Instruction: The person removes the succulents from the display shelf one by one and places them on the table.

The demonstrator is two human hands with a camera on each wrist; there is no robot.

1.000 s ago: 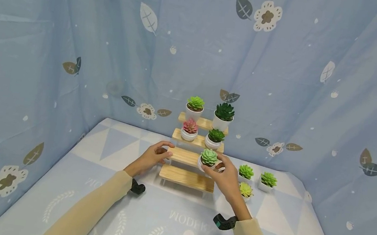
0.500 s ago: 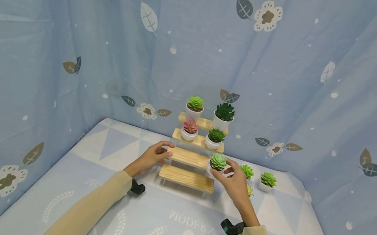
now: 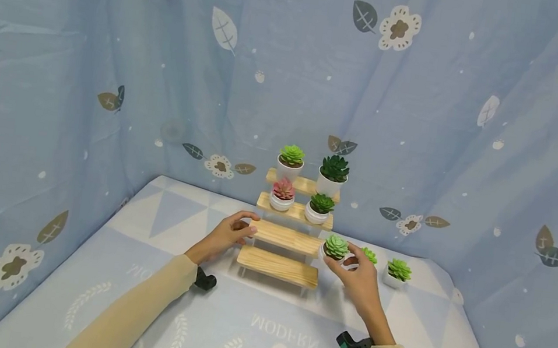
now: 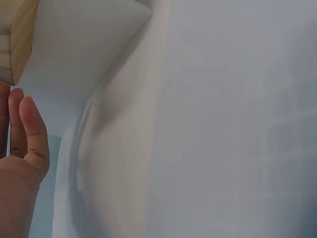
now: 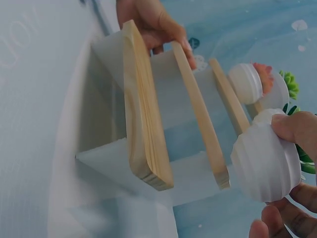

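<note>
My right hand (image 3: 361, 279) pinches a pale green potted succulent (image 3: 336, 246) by its round white pot. The plant is held just off the right end of the wooden tiered stand (image 3: 277, 265). In the right wrist view the ribbed pot (image 5: 267, 161) sits between thumb and fingers, its leaves hidden. My left hand (image 3: 226, 236) holds the left end of the stand's second tier from the bottom. At the left wrist its fingers (image 4: 33, 119) meet the plank's corner (image 4: 22, 44), but their full grip is cut off.
On the upper tiers stand a light green succulent (image 3: 291, 157), a dark green one (image 3: 334, 172), a pink one (image 3: 283, 193) and a small green one (image 3: 319, 207). A white-potted succulent (image 3: 397, 273) stands right of my right hand; another (image 3: 370, 256) is partly hidden.
My right hand has carried the pale green succulent rightward, from over the second tier to beyond the stand's right end. The left hand has stayed at the stand.
</note>
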